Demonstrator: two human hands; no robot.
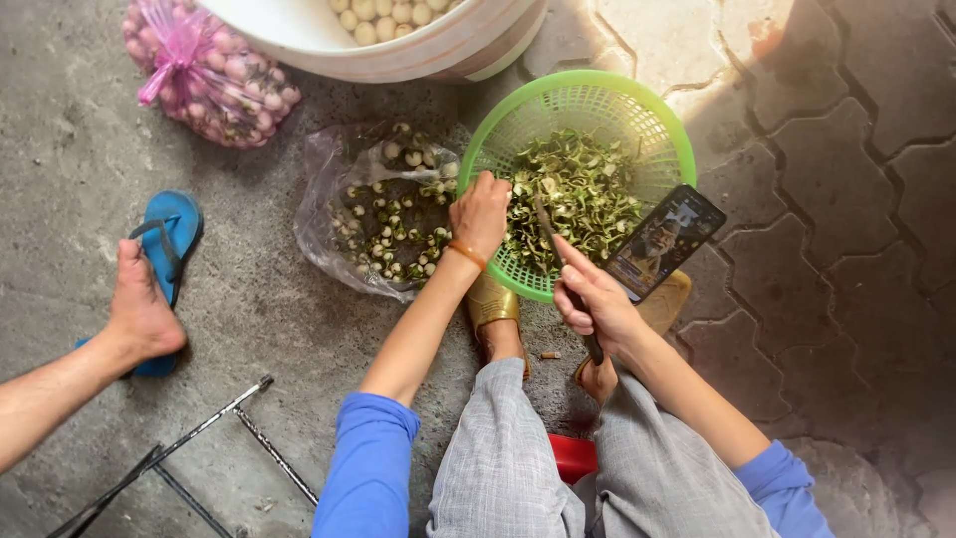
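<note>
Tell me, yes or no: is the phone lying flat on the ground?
No. The phone leans tilted against the green basket, beside the right hand holding a knife.

Soft daylight lit the sharp scene evenly, with a glaring sun patch on the paving stones (pixel 737 40) at top right.

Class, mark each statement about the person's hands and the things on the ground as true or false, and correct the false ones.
1. The right hand grips a knife. True.
2. The left hand rests in the white tub. False: it reaches into the green basket.
3. A phone leans at the basket's edge. True.
4. The pink net bag lies inside the basket. False: it lies on the ground beside the tub.
</note>
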